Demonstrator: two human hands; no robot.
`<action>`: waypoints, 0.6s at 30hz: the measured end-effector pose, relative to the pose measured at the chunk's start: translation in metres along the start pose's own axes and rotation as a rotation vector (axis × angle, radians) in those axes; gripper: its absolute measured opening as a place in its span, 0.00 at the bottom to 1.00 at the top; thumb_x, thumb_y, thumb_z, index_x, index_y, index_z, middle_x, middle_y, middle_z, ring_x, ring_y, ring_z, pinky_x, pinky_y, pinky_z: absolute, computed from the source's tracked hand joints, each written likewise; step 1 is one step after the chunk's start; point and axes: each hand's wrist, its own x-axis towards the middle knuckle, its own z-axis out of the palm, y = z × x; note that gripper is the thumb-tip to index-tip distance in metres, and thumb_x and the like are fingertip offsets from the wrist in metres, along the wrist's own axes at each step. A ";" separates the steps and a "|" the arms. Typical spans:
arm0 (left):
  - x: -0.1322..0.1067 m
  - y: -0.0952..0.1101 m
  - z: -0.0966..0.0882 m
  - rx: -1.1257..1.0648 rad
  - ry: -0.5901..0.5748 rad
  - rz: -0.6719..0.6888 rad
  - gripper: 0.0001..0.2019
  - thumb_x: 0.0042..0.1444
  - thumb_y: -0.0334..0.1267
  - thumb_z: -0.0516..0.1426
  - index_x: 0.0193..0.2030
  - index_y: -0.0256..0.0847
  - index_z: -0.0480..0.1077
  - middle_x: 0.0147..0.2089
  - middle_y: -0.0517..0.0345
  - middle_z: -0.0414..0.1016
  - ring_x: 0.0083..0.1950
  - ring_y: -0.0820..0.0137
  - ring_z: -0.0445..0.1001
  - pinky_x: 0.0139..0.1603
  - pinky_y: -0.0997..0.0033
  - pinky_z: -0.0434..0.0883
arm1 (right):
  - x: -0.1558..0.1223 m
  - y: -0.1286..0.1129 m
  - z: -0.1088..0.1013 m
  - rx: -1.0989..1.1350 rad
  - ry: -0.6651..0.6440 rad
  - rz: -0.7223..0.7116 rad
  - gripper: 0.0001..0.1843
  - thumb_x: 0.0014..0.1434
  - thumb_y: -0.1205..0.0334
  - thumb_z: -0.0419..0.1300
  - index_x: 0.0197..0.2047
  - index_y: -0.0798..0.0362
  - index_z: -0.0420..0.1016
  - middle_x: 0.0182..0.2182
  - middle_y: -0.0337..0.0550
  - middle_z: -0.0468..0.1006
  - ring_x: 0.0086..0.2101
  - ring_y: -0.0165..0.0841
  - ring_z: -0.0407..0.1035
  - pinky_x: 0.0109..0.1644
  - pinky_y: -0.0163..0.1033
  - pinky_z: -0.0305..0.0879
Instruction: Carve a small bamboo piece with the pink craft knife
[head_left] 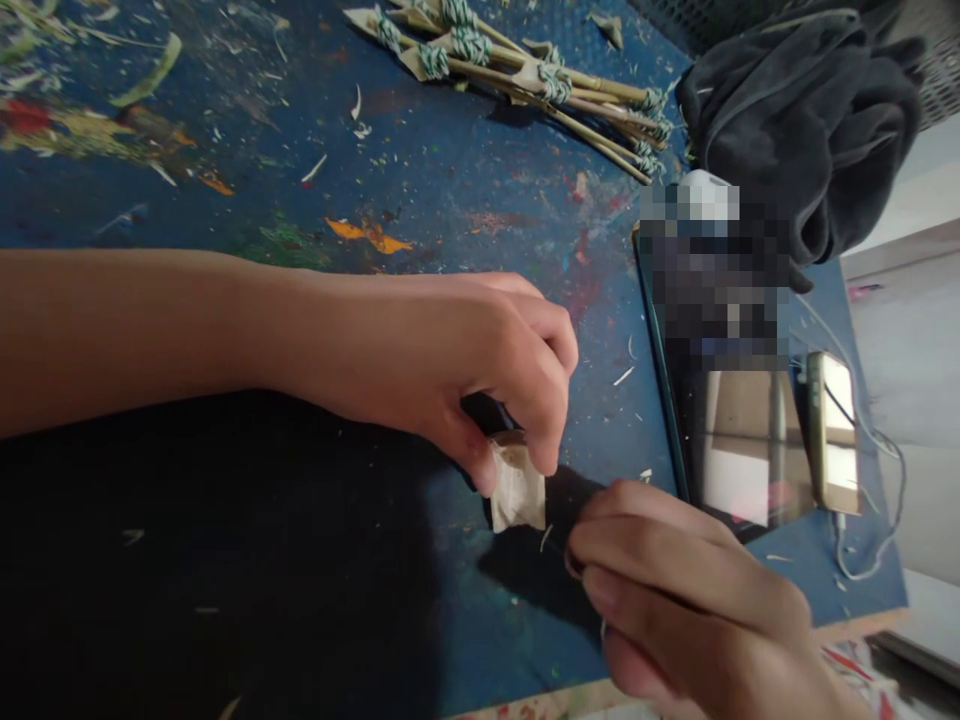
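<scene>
Pale, papery-looking or thin woody stuff makes up the small squarish piece (519, 492) pinched between the thumb and forefinger of the left hand (502, 370), just left of the right hand (675, 590). It is probably very light and fairly stiff, though thin enough to crack or split; a light pinch near an edge, as the left hand has, should suit it. The left hand's other fingers are loosely bent. The right hand is curled closed around one end of a dark thing (574, 497) that reaches toward the piece. Its shape is hard to make out against the shadow, and the fingers hide the rest. The piece's upper edge is partly covered, its underside unseen.
</scene>
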 end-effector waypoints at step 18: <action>0.002 0.000 0.002 0.006 0.001 0.013 0.10 0.49 0.42 0.68 0.40 0.51 0.77 0.40 0.76 0.80 0.52 0.73 0.70 0.60 0.71 0.54 | 0.010 0.015 0.017 0.035 0.115 -0.168 0.28 0.70 0.67 0.46 0.19 0.58 0.69 0.22 0.49 0.73 0.25 0.30 0.64 0.25 0.35 0.65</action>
